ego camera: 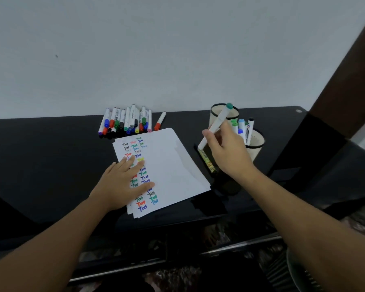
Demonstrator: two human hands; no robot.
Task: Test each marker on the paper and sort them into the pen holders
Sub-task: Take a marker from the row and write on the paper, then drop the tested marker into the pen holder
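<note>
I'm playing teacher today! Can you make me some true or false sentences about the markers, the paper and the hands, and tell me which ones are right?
1. The left hand lies flat on the paper. True.
2. The right hand holds a red-capped marker. False: the marker it holds has a teal-green end.
3. A pile of markers lies at the back of the table, beyond the paper. True.
4. The paper is blank. False: it has many coloured "Test" words written on it.
5. Both pen holders stand left of the paper. False: the far pen holder and the near pen holder stand to its right.
</note>
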